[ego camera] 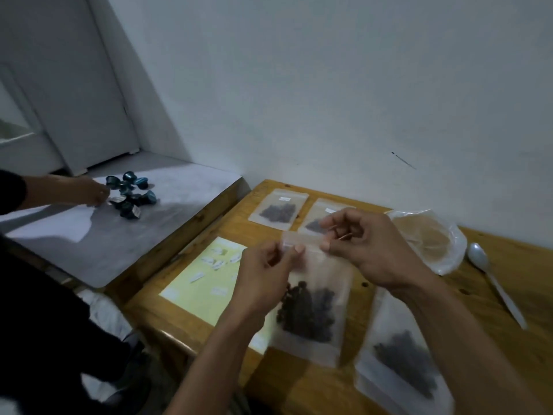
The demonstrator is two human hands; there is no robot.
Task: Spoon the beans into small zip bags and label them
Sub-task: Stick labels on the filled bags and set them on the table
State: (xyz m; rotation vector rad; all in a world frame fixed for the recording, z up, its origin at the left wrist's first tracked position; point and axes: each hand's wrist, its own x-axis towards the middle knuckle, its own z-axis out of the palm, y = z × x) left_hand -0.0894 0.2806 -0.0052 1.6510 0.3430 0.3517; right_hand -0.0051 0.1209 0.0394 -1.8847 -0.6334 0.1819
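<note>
Both hands, left (263, 280) and right (368, 247), pinch a filled bag's (311, 310) top at centre frame (two labelled bags (278, 209) behind), one more bag (401, 354) unlabelled.

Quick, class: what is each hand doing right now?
Left hand: shut, pinching the top edge of the bag of beans.
Right hand: shut, pinching the same top edge.

The table (493, 265) is glossy varnished wood. The bags (317, 295) are frosted matt plastic, the spoon (490, 274) smooth white plastic, the label sheet (203, 283) pale yellow paper.
</note>
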